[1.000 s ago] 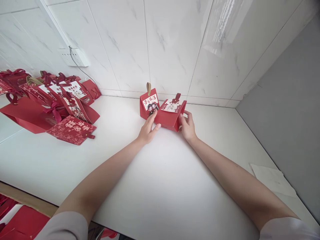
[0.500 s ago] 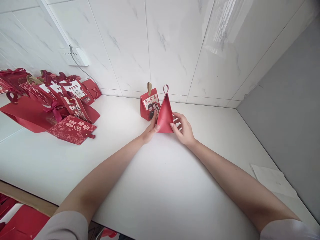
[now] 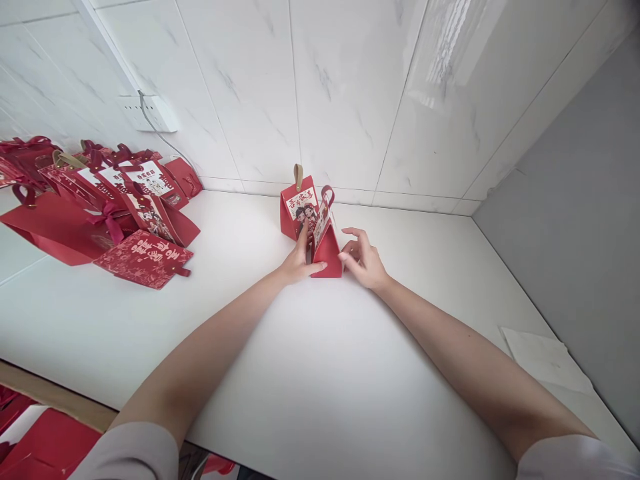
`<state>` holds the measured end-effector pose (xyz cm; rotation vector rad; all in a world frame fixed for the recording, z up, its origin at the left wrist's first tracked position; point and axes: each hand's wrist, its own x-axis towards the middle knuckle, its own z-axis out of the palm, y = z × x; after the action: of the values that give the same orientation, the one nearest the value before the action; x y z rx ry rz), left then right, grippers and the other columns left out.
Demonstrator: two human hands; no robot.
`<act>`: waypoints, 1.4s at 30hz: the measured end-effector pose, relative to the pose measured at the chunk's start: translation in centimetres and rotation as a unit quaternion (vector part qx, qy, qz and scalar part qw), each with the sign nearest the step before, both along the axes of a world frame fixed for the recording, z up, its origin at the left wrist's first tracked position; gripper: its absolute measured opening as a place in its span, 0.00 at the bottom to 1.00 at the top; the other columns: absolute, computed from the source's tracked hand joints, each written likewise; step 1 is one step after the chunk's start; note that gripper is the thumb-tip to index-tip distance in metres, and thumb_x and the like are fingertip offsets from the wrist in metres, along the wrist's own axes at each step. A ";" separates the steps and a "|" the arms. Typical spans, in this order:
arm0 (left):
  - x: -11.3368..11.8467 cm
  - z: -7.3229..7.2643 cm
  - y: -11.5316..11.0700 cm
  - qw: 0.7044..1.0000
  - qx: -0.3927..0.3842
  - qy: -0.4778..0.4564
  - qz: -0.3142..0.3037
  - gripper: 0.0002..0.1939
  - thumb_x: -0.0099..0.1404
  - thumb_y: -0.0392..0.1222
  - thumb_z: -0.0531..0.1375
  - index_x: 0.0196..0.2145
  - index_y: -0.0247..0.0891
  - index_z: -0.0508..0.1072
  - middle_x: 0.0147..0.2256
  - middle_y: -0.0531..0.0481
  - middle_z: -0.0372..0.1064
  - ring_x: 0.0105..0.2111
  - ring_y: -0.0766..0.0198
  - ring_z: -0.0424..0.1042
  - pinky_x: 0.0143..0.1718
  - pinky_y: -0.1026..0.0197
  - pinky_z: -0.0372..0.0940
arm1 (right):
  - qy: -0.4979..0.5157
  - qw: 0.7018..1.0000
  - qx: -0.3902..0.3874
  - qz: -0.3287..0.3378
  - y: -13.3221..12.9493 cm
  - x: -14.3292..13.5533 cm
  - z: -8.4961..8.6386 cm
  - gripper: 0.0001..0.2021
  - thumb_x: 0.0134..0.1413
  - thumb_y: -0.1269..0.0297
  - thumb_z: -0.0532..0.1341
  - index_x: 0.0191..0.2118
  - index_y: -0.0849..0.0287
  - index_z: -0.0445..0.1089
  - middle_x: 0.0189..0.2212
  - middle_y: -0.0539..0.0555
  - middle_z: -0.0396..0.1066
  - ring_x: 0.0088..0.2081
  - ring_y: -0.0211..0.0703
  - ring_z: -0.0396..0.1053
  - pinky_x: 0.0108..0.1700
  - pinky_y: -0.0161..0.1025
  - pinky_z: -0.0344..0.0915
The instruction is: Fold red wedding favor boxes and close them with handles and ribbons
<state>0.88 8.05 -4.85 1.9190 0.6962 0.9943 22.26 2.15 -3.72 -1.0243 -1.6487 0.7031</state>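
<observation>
A red folded gift box (image 3: 329, 257) with a dark red loop on top stands on the white table, its triangular side towards me. My left hand (image 3: 299, 262) holds its left side, thumb across the lower front edge. At its right side is my right hand (image 3: 364, 260), thumb and curled fingers gripping the edge. Just behind and to the left, another red box (image 3: 293, 210) with a tan loop and a picture of a couple on its front stands upright, partly hidden by my left fingers.
Several red boxes and bags (image 3: 145, 213) are piled at the left of the white table (image 3: 320, 373). A socket (image 3: 150, 113) with a grey cable is on the tiled wall. A white sheet (image 3: 547, 360) lies at the right. Red items (image 3: 50, 440) show below, front left.
The held box has tilted and come down towards me, so its loop is lower and its printed side shows. My left thumb has moved along its lower edge.
</observation>
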 end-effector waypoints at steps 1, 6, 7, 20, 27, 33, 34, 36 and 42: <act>-0.1 -0.1 0.3 0.999 -0.028 -0.013 -0.007 0.60 0.53 0.47 0.67 0.71 0.49 0.31 0.69 0.41 0.46 0.67 0.43 0.53 0.62 0.41 0.60 | 0.033 0.999 0.002 -0.023 0.1 0.1 0.1 0.27 0.59 0.41 0.57 0.58 0.49 0.56 0.30 0.48 0.69 0.25 0.41 0.68 0.30 0.39 0.68; -0.3 0.0 1.2 0.982 -0.085 -0.110 0.130 0.44 0.55 0.40 0.60 0.67 0.45 0.49 0.62 0.40 0.60 0.62 0.46 0.62 0.60 0.40 0.61 | 0.112 0.983 0.000 -0.149 1.4 0.5 -0.2 0.26 0.64 0.41 0.50 0.60 0.50 0.57 0.61 0.58 0.62 0.60 0.49 0.63 0.57 0.47 0.65; -0.3 0.2 1.2 0.976 -0.088 -0.120 0.162 0.41 0.56 0.41 0.60 0.66 0.44 0.52 0.60 0.40 0.62 0.60 0.47 0.64 0.59 0.41 0.62 | 0.117 0.983 -0.033 -0.139 1.8 0.6 -0.3 0.28 0.64 0.40 0.49 0.62 0.50 0.56 0.65 0.57 0.57 0.63 0.49 0.60 0.61 0.48 0.62; -2.5 2.6 0.8 0.916 -0.220 -0.202 0.267 0.34 0.65 0.71 0.46 0.43 0.38 0.72 0.44 0.40 0.76 0.45 0.50 0.76 0.48 0.47 0.68 | 0.205 0.961 -0.163 -0.082 2.3 1.6 -0.6 0.28 0.59 0.34 0.51 0.50 0.53 0.66 0.26 0.47 0.72 0.20 0.36 0.62 0.27 0.36 0.64; -3.3 9.7 -2.1 0.974 -0.045 -0.107 0.194 0.28 0.67 0.65 0.49 0.47 0.41 0.73 0.46 0.43 0.75 0.47 0.54 0.73 0.46 0.53 0.68 | 0.084 0.988 -0.043 0.126 0.9 0.2 -0.2 0.38 0.54 0.35 0.58 0.63 0.51 0.55 0.62 0.60 0.64 0.60 0.52 0.66 0.60 0.53 0.63; -2.9 11.2 -4.4 0.958 -0.098 -0.020 0.268 0.32 0.65 0.70 0.48 0.50 0.41 0.70 0.51 0.40 0.71 0.52 0.49 0.70 0.49 0.48 0.66 | 0.057 0.993 -0.075 0.071 -1.5 -2.5 0.1 0.34 0.47 0.48 0.70 0.57 0.53 0.60 0.52 0.59 0.74 0.47 0.53 0.75 0.50 0.52 0.73; -2.8 11.2 -4.6 0.951 -0.131 -0.010 0.280 0.34 0.65 0.71 0.46 0.50 0.40 0.70 0.51 0.39 0.71 0.52 0.47 0.70 0.50 0.46 0.66 | 0.082 0.992 -0.081 0.056 -1.7 -2.8 0.2 0.32 0.48 0.48 0.70 0.56 0.54 0.62 0.52 0.60 0.74 0.47 0.53 0.75 0.49 0.51 0.73; -2.4 11.5 -5.2 0.943 -0.192 0.008 0.272 0.36 0.64 0.72 0.47 0.49 0.38 0.70 0.50 0.37 0.71 0.52 0.42 0.70 0.50 0.42 0.66 | 0.135 0.988 -0.070 0.024 -2.2 -3.4 0.5 0.31 0.48 0.50 0.70 0.54 0.56 0.63 0.52 0.62 0.73 0.49 0.53 0.75 0.50 0.51 0.73; -0.3 14.3 -9.2 0.973 -0.219 0.014 0.066 0.33 0.59 0.64 0.62 0.57 0.47 0.65 0.57 0.42 0.69 0.55 0.43 0.70 0.53 0.40 0.66 | 0.273 0.962 -0.006 -0.027 -5.6 -5.7 3.7 0.26 0.62 0.49 0.57 0.62 0.51 0.55 0.63 0.61 0.62 0.61 0.53 0.66 0.52 0.51 0.73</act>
<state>0.53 -1.14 9.45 1.5179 0.9808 0.8128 16.60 -3.44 0.01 -0.7858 -1.1331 0.8684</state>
